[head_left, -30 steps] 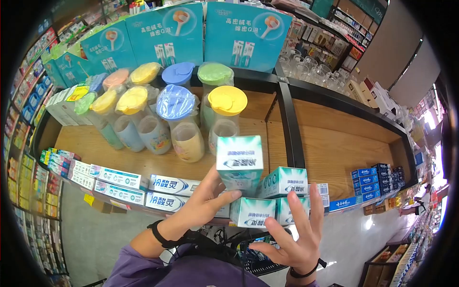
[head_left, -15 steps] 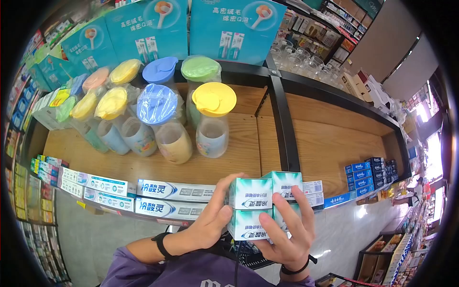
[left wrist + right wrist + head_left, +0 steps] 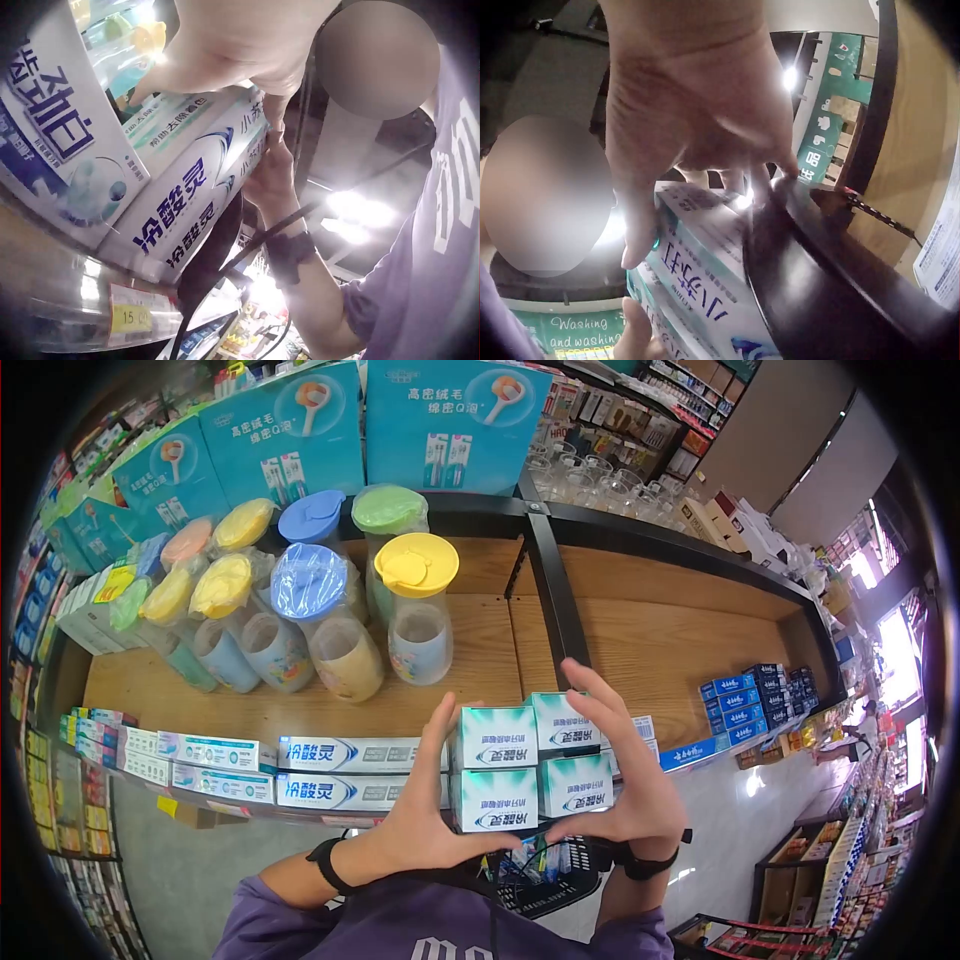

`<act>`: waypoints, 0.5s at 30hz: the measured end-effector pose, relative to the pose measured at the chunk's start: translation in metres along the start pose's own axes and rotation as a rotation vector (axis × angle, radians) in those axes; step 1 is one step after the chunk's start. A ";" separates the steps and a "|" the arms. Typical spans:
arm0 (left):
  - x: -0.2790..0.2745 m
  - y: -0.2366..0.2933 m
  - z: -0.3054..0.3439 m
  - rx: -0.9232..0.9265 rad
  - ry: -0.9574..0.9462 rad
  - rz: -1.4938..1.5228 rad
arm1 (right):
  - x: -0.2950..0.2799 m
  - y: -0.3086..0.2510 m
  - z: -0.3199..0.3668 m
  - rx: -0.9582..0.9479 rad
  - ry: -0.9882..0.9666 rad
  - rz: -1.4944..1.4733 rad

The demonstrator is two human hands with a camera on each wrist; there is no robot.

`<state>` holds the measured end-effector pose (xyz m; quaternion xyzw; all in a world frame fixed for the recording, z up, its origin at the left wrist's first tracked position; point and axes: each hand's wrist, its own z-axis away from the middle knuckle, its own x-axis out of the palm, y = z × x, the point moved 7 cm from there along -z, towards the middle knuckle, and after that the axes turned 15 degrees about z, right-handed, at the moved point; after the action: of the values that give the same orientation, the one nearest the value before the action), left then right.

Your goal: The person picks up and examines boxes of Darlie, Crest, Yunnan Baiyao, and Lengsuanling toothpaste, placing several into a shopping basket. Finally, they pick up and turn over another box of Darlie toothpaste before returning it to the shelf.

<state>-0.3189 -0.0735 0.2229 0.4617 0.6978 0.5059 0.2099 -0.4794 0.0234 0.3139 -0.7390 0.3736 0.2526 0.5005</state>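
White-and-green toothpaste boxes (image 3: pixel 498 800) stand packed in a two-by-two block at the shelf front, printed ends toward the head view. On the block's left side lies my left hand (image 3: pixel 415 815), fingers along the side and thumb across the near edge. My right hand (image 3: pixel 640 800) grips the right side, its fingers reaching over the far corner and its thumb at the near face. In the right wrist view, thumb and fingers span a toothpaste box (image 3: pixel 690 262) beside a dark curved edge. The left wrist view shows long toothpaste boxes (image 3: pixel 187 187) under the left hand (image 3: pixel 232 45).
Left along the shelf edge lie stacked toothpaste boxes (image 3: pixel 350 790). Behind stand plastic jugs with a yellow lid (image 3: pixel 415 565), a blue lid (image 3: pixel 310 580) and others. A black divider (image 3: pixel 555 590) splits the wooden shelf (image 3: pixel 650 640). Blue boxes (image 3: pixel 735 710) sit at right.
The toothpaste box the left hand held above the others has come down into the block. The right hand's spread fingers have moved in against the right side. The head view has shifted right.
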 end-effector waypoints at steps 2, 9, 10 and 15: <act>0.000 -0.008 -0.003 -0.069 0.049 0.091 | 0.001 0.001 -0.002 0.004 0.062 -0.029; 0.005 -0.004 -0.011 0.001 0.000 0.026 | 0.004 -0.005 0.007 0.004 0.108 -0.037; 0.005 -0.002 -0.014 0.018 -0.020 0.035 | 0.003 -0.006 0.006 -0.008 0.106 -0.014; 0.006 0.003 -0.014 0.002 -0.060 0.051 | 0.005 -0.010 0.002 -0.030 0.095 0.046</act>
<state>-0.3310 -0.0756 0.2322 0.4947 0.6797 0.4960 0.2173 -0.4686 0.0263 0.3146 -0.7489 0.4098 0.2343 0.4651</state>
